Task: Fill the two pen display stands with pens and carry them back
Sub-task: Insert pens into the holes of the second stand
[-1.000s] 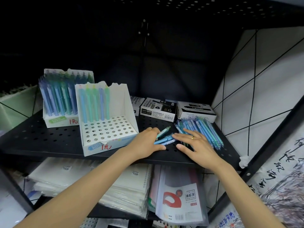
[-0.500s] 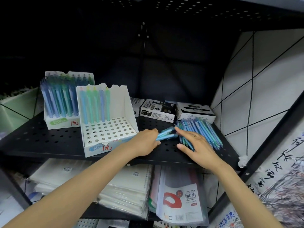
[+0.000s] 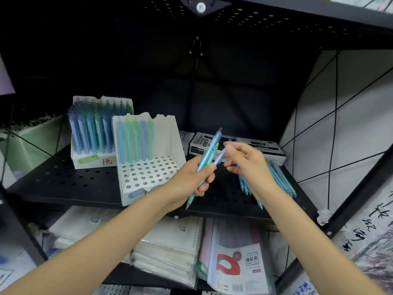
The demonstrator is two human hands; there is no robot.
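Holding a bunch of pens above the shelf

Standing at the far left of the black perforated shelf [image 3: 63, 179], the rear display stand [image 3: 95, 133] is packed with upright blue and green pens. Just right of it and nearer, the front display stand [image 3: 148, 160] is white with a grid of holes; only its back row holds five pens, all upright. The left hand [image 3: 189, 182] curls round a small bunch of pens [image 3: 209, 156], pale blue and green, their long axis slanting from tips low near the shelf edge up to the right. The right hand [image 3: 248, 165] pinches the upper end of one of those pens with thumb and fingers. Below it the loose pens [image 3: 274, 177] lie flat, running front to back.
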